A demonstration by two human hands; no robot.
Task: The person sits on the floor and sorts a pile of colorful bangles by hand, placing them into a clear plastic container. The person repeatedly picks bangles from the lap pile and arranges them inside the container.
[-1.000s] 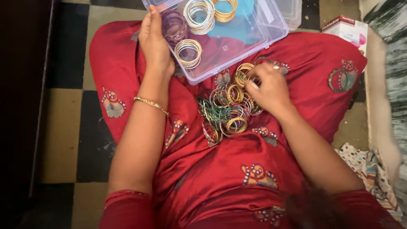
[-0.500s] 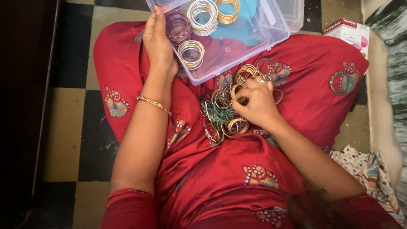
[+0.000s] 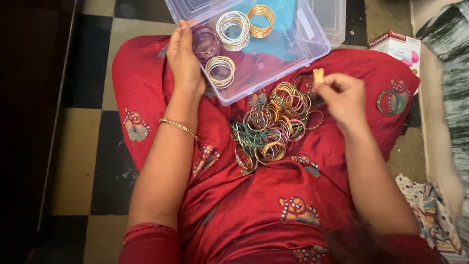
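Note:
A heap of loose bangles [image 3: 271, 128], gold, green and pink, lies on my red embroidered lap. My right hand [image 3: 342, 98] is raised just right of the heap and pinches a few gold bangles [image 3: 318, 75] edge-on between thumb and fingers. My left hand [image 3: 183, 58] rests on the near left edge of a clear plastic box [image 3: 303, 46], fingers against a purple bangle stack [image 3: 205, 41]. Inside the box sit a silver stack [image 3: 233, 30], a gold stack [image 3: 261, 20] and a pale gold stack [image 3: 221, 71].
A second clear box [image 3: 332, 17] stands behind the first. A small white and red carton [image 3: 396, 48] lies at the right on the checkered floor [image 3: 78, 146]. Patterned cloth [image 3: 435, 215] lies at lower right, striped fabric [image 3: 447, 58] at upper right.
My right hand has left the heap and risen to the right, bringing a few gold bangles up with it. The left hand stays on the box edge.

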